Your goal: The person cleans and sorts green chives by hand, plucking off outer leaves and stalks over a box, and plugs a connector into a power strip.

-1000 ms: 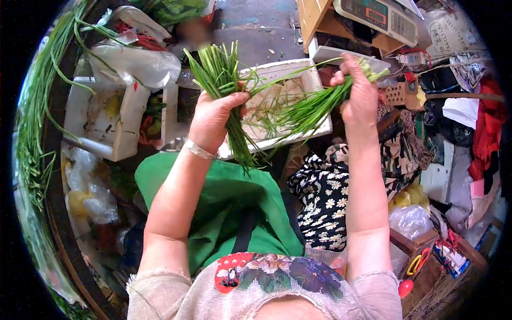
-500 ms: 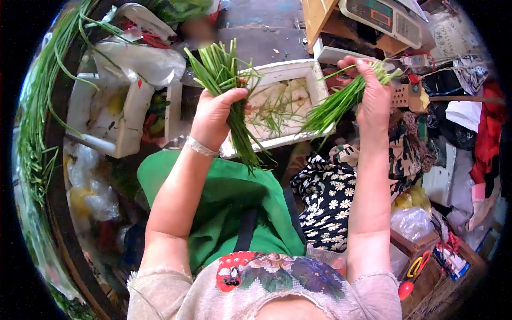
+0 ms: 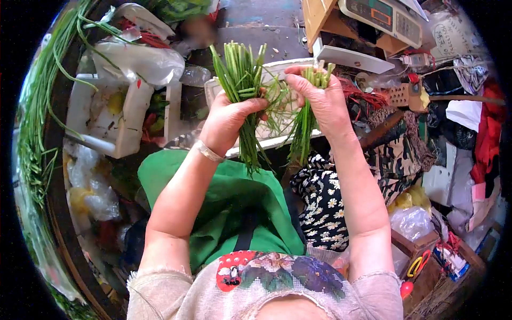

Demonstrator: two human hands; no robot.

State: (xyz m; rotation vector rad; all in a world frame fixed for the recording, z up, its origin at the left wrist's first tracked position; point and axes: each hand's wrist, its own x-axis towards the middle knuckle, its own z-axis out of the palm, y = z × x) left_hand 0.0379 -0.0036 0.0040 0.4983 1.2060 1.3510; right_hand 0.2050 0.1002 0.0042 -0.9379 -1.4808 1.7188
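My left hand (image 3: 230, 118) is wrapped round a thick bunch of chives (image 3: 237, 72), cut ends up and leaf tips hanging below the fist. Beside it, on the right, my right hand (image 3: 322, 104) grips a thinner bunch of chives (image 3: 303, 130), also cut ends up. Loose thin green strands (image 3: 276, 101) show between the two bunches. Both hands are over a white foam box (image 3: 212, 92), which they partly hide. A green cloth (image 3: 213, 186) covers my lap below.
A white foam tray (image 3: 130, 120) stands at the left, near long green stalks (image 3: 40, 112) along the edge. A digital scale (image 3: 381, 16) sits at upper right. Bags, clothes and a wooden box with scissors (image 3: 418, 264) crowd the right side. A blurred shape is at the top.
My right hand has moved left with its chives, close to the other bunch, and those chives now hang more upright. My left hand has shifted slightly right. The foam box looks shifted left.
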